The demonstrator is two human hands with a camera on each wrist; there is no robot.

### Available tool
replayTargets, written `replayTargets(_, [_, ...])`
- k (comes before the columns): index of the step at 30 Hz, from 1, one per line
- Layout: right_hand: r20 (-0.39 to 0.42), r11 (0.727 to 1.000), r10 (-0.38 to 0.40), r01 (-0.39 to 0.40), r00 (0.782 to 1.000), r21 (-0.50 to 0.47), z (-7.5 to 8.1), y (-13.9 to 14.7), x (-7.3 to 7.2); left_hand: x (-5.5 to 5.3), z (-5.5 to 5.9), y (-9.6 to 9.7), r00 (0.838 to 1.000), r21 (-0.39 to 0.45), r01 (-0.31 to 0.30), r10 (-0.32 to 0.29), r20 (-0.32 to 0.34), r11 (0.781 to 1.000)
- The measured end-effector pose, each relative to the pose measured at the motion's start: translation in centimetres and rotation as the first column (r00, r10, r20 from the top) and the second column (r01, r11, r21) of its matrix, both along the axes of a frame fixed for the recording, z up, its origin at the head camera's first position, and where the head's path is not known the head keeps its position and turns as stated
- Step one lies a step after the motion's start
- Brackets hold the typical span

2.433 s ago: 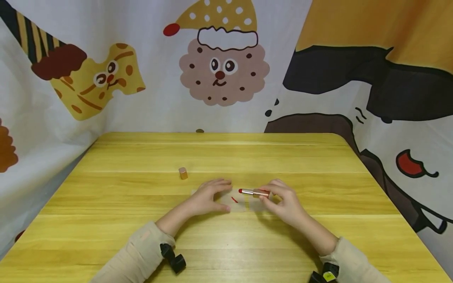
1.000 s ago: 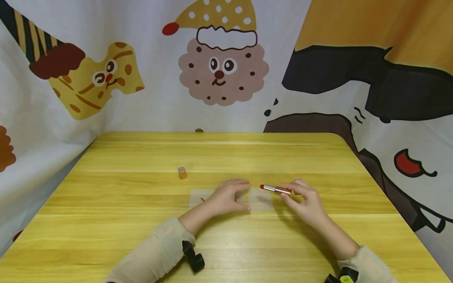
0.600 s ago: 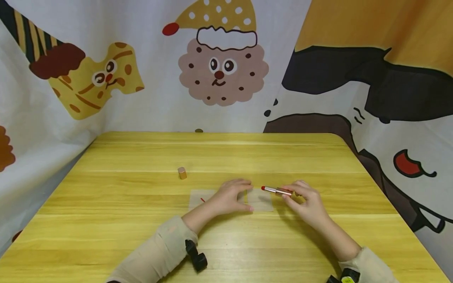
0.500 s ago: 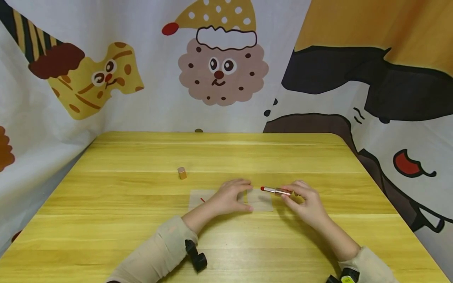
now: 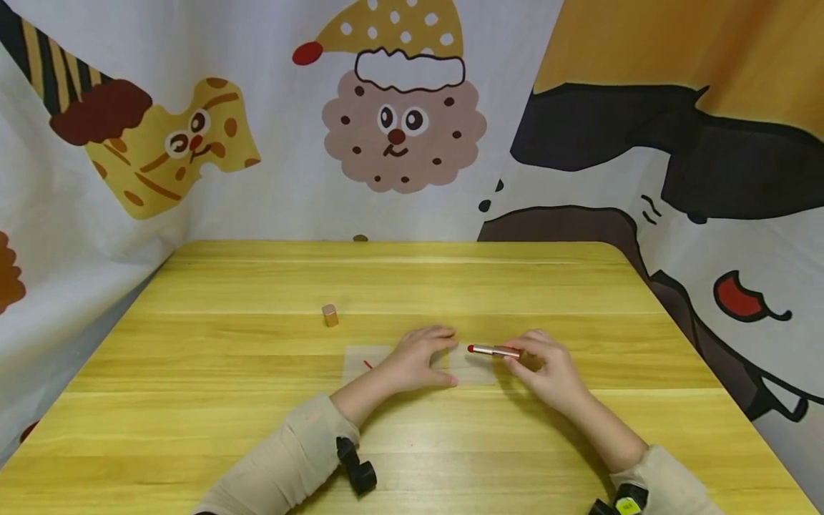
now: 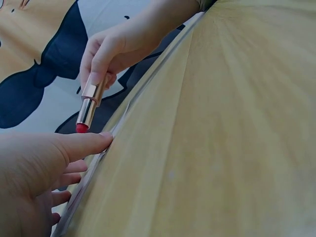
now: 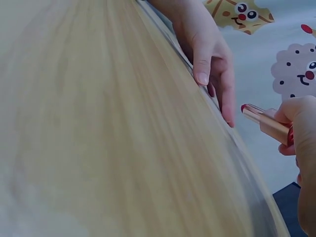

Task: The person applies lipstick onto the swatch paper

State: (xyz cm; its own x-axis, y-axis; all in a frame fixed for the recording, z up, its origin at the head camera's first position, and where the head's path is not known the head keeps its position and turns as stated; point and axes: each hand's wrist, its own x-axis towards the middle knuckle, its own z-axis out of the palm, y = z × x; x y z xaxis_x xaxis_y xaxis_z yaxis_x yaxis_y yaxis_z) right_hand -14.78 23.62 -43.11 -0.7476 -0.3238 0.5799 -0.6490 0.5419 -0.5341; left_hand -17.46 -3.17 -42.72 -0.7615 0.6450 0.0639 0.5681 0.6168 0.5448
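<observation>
My right hand [image 5: 539, 363] pinches an uncapped lipstick [image 5: 496, 350] by its rose-gold base, the red tip pointing left above a thin translucent sheet [image 5: 475, 368]. In the right wrist view the lipstick [image 7: 269, 124] hangs clear of the surface. Thumb and fingers spread apart, my left hand [image 5: 415, 363] rests on the sheet and covers its middle. A short red stroke [image 5: 368, 365] marks the sheet's left part, beside the left wrist. A yellow strip [image 5: 445, 361] crosses the sheet between the left thumb and fingers. The lipstick's cap [image 5: 330, 315] stands farther back on the left.
The wooden table [image 5: 412, 458] spreads around both hands. Behind it hangs a curtain [image 5: 277, 200] printed with cartoon food. A black camera mount [image 5: 356, 466] sits on the left wrist, another [image 5: 621, 501] on the right.
Both hands first moved right along the sheet, baring the red stroke left of the left hand. In the last half second the right hand has shifted slightly left, bringing the lipstick tip lower.
</observation>
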Motion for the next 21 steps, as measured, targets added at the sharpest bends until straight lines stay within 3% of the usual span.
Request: replayTargets(21, [0.046, 0.996, -0.006, 0.002, 0.999, 0.088, -0.3, -1.2, -0.5, 0.2, 0.2, 0.0, 1.000, -0.005, -0.015, 0.015, -0.005, 1.000])
